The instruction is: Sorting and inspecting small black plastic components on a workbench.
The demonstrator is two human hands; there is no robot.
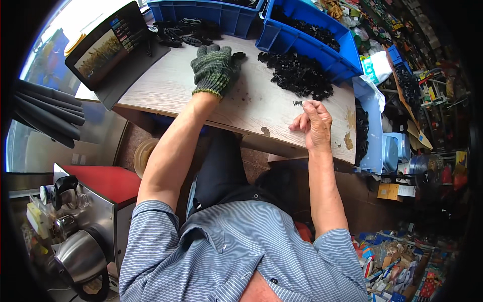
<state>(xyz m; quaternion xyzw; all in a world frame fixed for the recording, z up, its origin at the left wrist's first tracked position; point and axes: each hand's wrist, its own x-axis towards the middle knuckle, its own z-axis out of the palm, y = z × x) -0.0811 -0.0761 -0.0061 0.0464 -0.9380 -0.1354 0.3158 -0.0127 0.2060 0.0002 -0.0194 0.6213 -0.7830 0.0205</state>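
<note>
My left hand (213,70) wears a dark green knitted glove and rests palm down at the far side of the table, fingers curled. A black plastic part (239,57) sticks out from under the glove's right side; most of it is hidden. Bare, my right hand (316,123) is held over the table's right half. Between its thumb and forefinger it pinches a small black toothed plastic piece (297,103). Just beyond lies a loose heap of small black plastic pieces (299,75). Several larger black parts (186,32) lie beyond my left hand.
Blue bins (307,45) holding black parts line the table's far side. A tablet (103,50) stands at the left on a dark cover. At the right edge is a light blue bin (371,126). A kettle (83,256) sits low left, beside a red-topped cabinet (103,181).
</note>
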